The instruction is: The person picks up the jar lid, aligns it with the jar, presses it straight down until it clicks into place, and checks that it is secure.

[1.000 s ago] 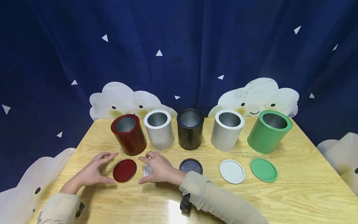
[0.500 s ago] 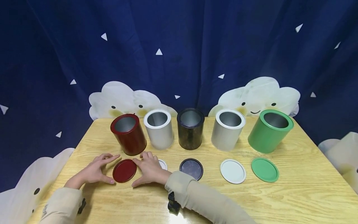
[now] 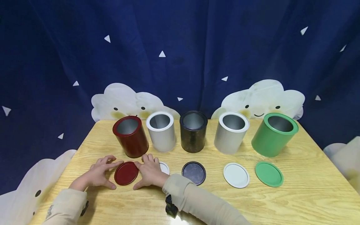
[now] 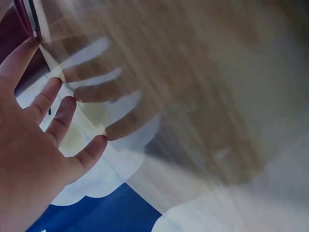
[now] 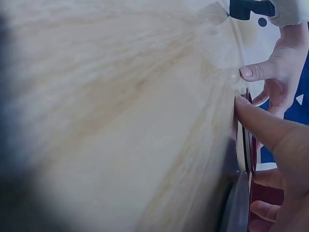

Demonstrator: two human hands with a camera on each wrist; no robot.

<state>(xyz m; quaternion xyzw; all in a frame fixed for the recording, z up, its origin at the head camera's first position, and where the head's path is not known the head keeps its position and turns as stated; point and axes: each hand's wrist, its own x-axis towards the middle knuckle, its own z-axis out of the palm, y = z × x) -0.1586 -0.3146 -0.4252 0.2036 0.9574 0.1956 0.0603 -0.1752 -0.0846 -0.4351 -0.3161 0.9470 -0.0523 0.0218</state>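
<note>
A dark red lid [image 3: 126,172] lies flat on the wooden table [image 3: 295,200] in front of the open red tin [image 3: 130,136]. My left hand [image 3: 102,172] lies at the lid's left side, fingers spread and straight, and my right hand [image 3: 149,172] lies at its right side. Both touch its rim with fingertips and thumb. In the left wrist view, my left hand [image 4: 34,145] has its index tip against the red lid [image 4: 30,19]. In the right wrist view, my right hand [image 5: 275,135] sets its thumb on the red lid's edge [image 5: 251,145].
A row of open tins stands behind: white [image 3: 161,131], black [image 3: 193,131], silver [image 3: 231,132], green [image 3: 274,134]. Before them lie a white lid [image 3: 165,167] half hidden by my right hand, a black lid [image 3: 193,172], a white lid [image 3: 236,175] and a green lid [image 3: 269,174].
My right hand has slid left, off the small white lid, to the red lid's right edge. My left hand has closed in on the lid's left edge.
</note>
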